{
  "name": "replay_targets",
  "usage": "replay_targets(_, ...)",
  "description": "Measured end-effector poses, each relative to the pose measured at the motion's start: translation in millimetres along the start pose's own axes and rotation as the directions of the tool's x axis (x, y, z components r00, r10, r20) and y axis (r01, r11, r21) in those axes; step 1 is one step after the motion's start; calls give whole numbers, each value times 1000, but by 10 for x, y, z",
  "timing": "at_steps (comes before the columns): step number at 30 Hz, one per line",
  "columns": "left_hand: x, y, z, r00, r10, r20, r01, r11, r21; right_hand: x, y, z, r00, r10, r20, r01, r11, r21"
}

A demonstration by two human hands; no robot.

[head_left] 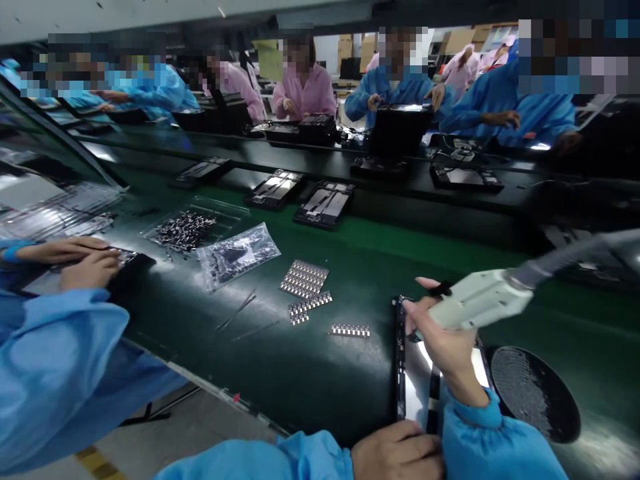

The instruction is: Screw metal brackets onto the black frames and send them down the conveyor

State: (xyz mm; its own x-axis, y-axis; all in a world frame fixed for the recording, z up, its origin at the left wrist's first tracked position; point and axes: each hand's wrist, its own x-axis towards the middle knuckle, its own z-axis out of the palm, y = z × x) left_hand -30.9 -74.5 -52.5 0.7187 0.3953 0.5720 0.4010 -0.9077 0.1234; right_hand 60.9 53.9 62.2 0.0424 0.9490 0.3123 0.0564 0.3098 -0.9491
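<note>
Panel (411,393) flat on worktop (380,267), largely hidden beneath right hand (445,343) clamped around white power tool (480,300), tip out of sight; left hand (397,457) at near end, cut off, grip unclear.

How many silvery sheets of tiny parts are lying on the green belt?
3: a broad sheet farthest away, a narrower strip just below it, and a short strip nearest the dark tray. The middle one may be two pieces.
</note>
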Motion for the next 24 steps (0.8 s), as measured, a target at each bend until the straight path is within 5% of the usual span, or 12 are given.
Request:
replay_targets(3,-34,25,68,998,-1,-58,0,1000,-13,2,89,69,998,44,37,-43,999,-2)
replay_targets(8,-71,51,125,992,21,121,-19,1000,-17,4,124,112,997,57,42,-57,998,2)
replay_targets(24,-10,30,27,984,23,177,-15,999,-48,-69,175,93,985,43,166,-26,995,-99)
